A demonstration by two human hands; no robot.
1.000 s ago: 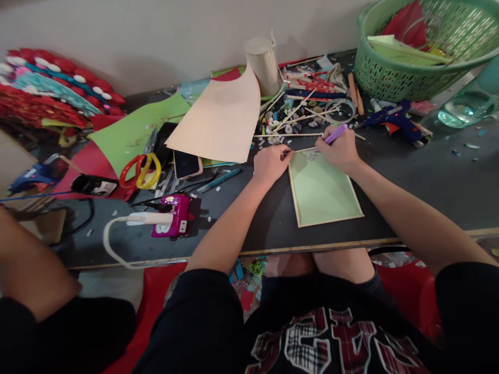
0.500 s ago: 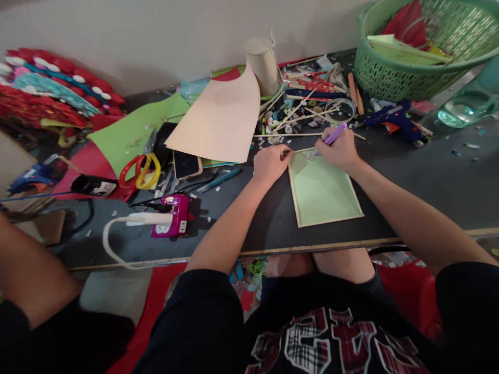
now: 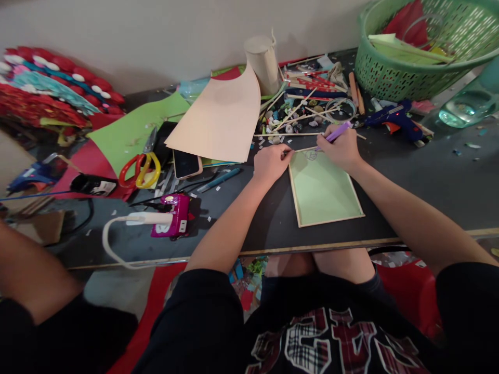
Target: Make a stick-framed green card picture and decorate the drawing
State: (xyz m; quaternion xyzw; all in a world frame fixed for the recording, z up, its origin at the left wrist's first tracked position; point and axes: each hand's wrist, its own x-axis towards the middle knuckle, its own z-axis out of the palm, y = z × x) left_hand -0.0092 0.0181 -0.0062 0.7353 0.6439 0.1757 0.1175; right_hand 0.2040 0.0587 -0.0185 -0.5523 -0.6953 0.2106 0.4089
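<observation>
A pale green sheet (image 3: 326,189) edged with thin light wooden strips lies on the dark table. My right hand (image 3: 342,148) is closed around a purple pen (image 3: 338,132), its tip near the top edge of the sheet. Small dark pen lines (image 3: 311,155) show there. At the sheet's top left corner rests my left hand (image 3: 272,163), fingers closed; a small dark thing shows at the fingertips, too small to name.
Left of my hands lie cream paper (image 3: 218,122), a phone (image 3: 187,164), scissors (image 3: 147,171) and a purple power adapter (image 3: 177,215). Behind are pebbles and sticks (image 3: 292,117), a glue gun (image 3: 393,120) and a green basket (image 3: 393,78). A person's arm (image 3: 31,270) is at far left.
My right hand and the purple pen have shifted very slightly, and more of the pen lines now shows. The left hand stays at the corner.
</observation>
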